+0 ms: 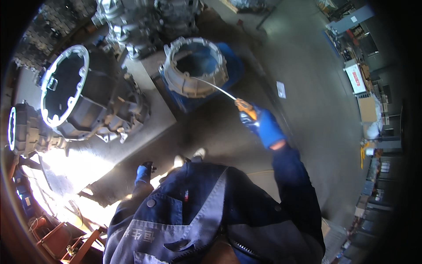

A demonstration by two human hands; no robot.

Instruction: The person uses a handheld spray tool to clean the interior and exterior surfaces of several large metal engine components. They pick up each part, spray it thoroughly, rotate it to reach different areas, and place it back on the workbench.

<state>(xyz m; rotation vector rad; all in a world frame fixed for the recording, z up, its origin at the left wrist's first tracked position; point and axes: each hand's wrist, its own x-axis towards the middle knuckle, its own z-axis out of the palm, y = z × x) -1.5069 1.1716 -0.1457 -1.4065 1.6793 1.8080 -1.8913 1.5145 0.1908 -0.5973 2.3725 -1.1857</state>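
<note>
Grey workshop floor (316, 145); cartons (368, 109) along the right edge, contents unclear. Far centre: metal ring (195, 89) on a blue support (233, 66), mostly hidden beneath it. Right hand (262, 124), gloved, grasps an orange-handled tool (244, 107); its thin rod reaches the ring's near wall, tip contact unclear. Left hand (143, 173), near left, gloved: cannot tell its grip.

A workshop: large, round-mouthed grey metal housings (188, 84) crowd a flat grey worktop (154, 113); brown cardboard boxes (367, 109) edge a grey floor (318, 119).
</note>
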